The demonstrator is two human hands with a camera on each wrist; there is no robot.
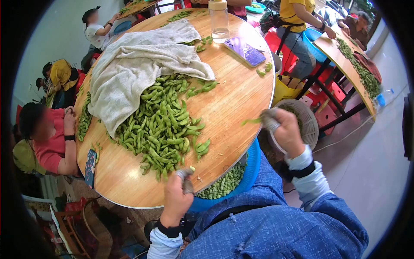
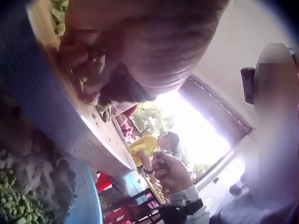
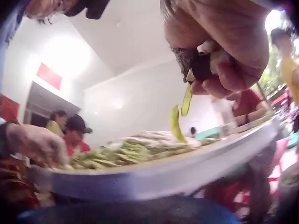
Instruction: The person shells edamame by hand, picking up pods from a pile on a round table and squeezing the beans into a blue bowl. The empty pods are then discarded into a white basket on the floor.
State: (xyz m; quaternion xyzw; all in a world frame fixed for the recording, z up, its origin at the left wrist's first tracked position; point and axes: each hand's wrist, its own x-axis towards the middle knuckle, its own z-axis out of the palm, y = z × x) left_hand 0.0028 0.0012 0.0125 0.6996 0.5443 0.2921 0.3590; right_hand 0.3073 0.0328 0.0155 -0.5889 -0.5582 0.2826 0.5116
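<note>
Green pods (image 1: 161, 125) lie in a heap on the round wooden table (image 1: 233, 99), partly under a pale cloth (image 1: 133, 64). The left hand (image 1: 176, 200), with wrapped fingertips, is curled at the table's near edge and pinches a small pale-green piece at its fingertips. Off the table's right edge, the right hand (image 1: 284, 129) pinches a pod (image 1: 251, 121), also with wrapped fingers. In the right wrist view two green pod pieces (image 3: 186, 100) (image 3: 176, 123) hang below that hand (image 3: 219, 46). Shelled beans (image 1: 224, 183) fill a blue basin (image 1: 254, 166) under the table edge.
A grey basket (image 1: 308, 125) stands below the right hand. On the table are a bottle (image 1: 219, 26), a purple phone (image 1: 244, 51) and a dark patterned phone (image 1: 90, 168). People sit at the left; a second table (image 1: 366, 93) with pods is at the right.
</note>
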